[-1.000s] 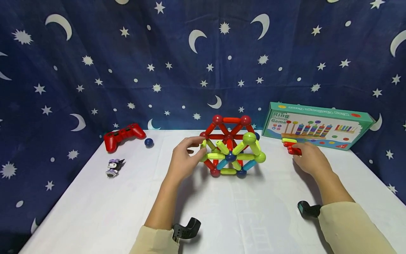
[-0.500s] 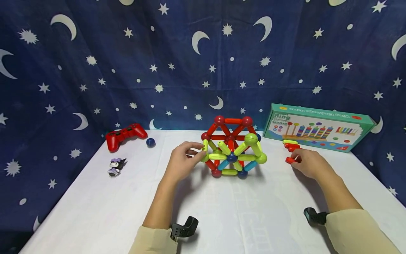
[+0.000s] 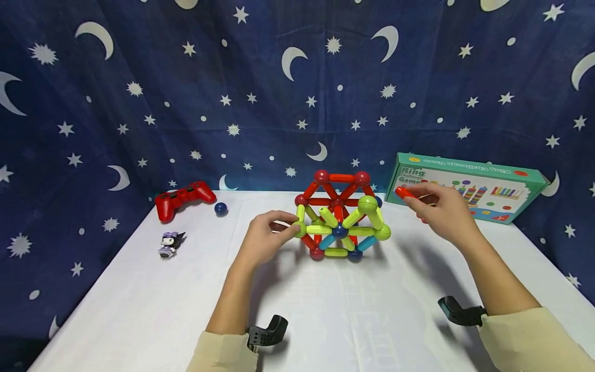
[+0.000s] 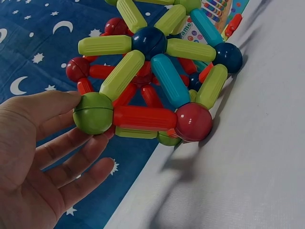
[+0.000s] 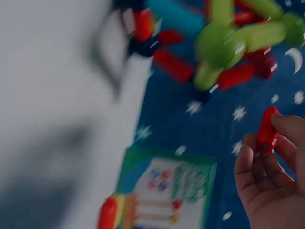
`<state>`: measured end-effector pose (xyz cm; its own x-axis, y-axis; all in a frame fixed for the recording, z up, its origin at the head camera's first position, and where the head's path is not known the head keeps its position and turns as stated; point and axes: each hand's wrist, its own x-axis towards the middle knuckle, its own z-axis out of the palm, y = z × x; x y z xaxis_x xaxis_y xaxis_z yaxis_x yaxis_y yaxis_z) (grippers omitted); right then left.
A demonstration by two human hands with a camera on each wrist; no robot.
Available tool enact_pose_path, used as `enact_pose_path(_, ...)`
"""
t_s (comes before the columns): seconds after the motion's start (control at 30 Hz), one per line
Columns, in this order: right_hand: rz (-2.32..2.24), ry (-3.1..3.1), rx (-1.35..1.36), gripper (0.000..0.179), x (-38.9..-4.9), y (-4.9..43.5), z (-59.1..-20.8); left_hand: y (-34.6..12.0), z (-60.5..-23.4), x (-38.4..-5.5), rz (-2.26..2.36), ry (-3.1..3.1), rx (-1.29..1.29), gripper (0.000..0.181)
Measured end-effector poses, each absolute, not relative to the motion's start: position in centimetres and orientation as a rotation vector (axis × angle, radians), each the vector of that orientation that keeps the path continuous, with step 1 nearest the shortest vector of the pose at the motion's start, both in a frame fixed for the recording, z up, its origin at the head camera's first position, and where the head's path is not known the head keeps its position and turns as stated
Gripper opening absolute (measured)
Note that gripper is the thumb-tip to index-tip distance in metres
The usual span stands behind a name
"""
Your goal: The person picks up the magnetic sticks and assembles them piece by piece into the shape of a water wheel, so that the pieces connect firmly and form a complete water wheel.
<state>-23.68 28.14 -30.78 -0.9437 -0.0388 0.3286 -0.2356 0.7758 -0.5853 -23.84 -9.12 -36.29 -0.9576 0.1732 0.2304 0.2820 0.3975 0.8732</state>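
Note:
A frame of magnetic rods and balls [image 3: 340, 230], in red, lime green and blue, stands in the middle of the white table. At its left corner my left hand [image 3: 266, 237] holds a green ball [image 4: 93, 113], thumb on the near side and fingertips below it. This ball joins a red rod [image 4: 143, 117] and lime rods in the left wrist view. My right hand [image 3: 445, 211] is raised above the table, right of the frame, pinching a short red magnetic rod [image 5: 268, 130] between thumb and fingers. One end of that rod points toward the frame.
A green Ring Challenge Game box [image 3: 506, 188] lies at the back right, partly behind my right hand. Loose rods [image 5: 108, 213] lie by it. At left are a red game controller [image 3: 183, 200], a loose blue ball [image 3: 220, 208] and a small figurine [image 3: 170, 244].
My right hand has picked a red rod from the loose ones near the box and lifted it up and leftward. My left hand has shifted slightly down onto the green corner ball.

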Motion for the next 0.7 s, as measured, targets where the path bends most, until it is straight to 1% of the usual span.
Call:
enact_pose_path(0.2, 1.013, -2.564, 0.282, 0.038, -23.1, 25.1, -28.4, -8.7, -36.5, -24.1, -1.666, -2.533, -0.438, 0.025)
enact_pose_path(0.37, 1.025, -2.544, 0.388, 0.034, -22.9, 22.3, -27.0, -8.7, -36.5, -24.0, -1.694, -2.544, -0.404, 0.025)
enact_pose_path(0.7, 0.819, -2.641, 0.701, 0.024, -23.6, 16.3, -25.6, -9.4, -36.3, -23.9, -1.776, -2.577, -0.375, 0.03)
